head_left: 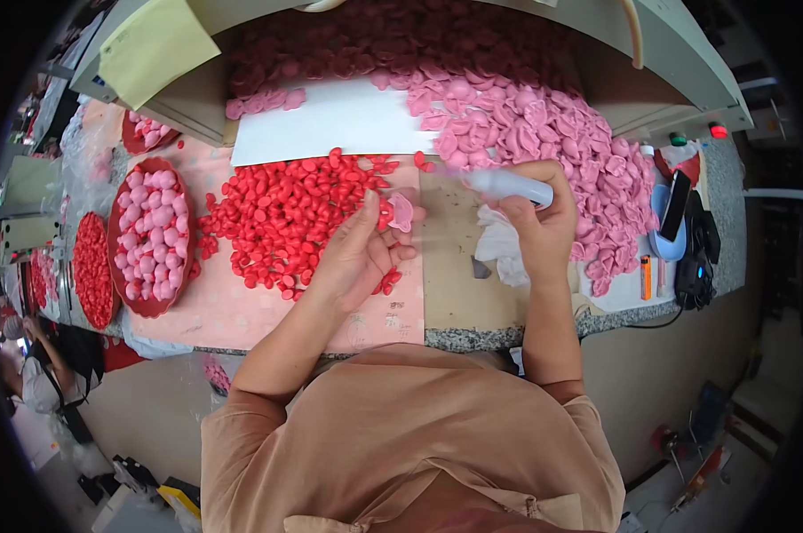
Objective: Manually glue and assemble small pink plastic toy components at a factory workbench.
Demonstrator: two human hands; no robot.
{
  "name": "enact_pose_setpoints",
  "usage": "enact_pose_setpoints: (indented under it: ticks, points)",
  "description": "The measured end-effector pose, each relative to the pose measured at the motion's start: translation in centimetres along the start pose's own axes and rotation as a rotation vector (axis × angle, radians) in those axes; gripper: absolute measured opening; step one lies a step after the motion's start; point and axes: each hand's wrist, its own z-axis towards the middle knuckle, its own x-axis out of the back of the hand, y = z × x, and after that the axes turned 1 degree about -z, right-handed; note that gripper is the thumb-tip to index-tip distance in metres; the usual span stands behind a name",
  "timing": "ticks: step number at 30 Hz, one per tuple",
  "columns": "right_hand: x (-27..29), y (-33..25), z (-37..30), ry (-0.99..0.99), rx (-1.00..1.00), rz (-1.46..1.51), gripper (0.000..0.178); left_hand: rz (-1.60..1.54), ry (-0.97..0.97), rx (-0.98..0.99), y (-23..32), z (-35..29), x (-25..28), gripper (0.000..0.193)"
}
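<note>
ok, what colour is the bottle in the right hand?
The bottle in the right hand is pale bluish white, best seen in the head view.

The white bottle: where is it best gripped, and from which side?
Probably grip the white bottle around its rounded barrel near the base, coming from the right, as the right hand does: it is tipped over, its blurred front end pointing left, toward the left hand.

glossy red plastic pieces (277, 213), smooth pink pieces (544, 124), plastic bottle (506, 185)
</note>
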Motion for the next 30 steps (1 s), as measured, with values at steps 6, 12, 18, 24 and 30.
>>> enact_pose_setpoints:
  ticks: [6, 12, 18, 24, 30]
  points:
    - [2.8, -0.4, -3.3, 0.038, 0.119, -0.457, 0.025, -0.021, -0.014, -0.053, 0.5, -0.8, -1.2, 0.047]
    - [5.1, 2.2, -8.5, 0.435, -0.093, -0.281, 0.023, -0.052, -0.100, -0.012, 0.2, -1.3, -1.2, 0.046]
    - [1.8, 3.3, -10.1, 0.472, -0.180, -0.509, 0.026, -0.055, -0.159, 0.068, -0.9, -1.5, -1.6, 0.046]
    - [-1.3, 2.0, -8.2, 0.394, -0.052, -0.530, 0.027, -0.119, -0.143, 0.085, -1.0, -1.9, -1.6, 0.044]
    - [2.3, 3.0, -9.4, 0.519, -0.176, -0.542, 0.036, -0.133, -0.201, 0.079, -1.1, -1.9, -1.3, 0.045]
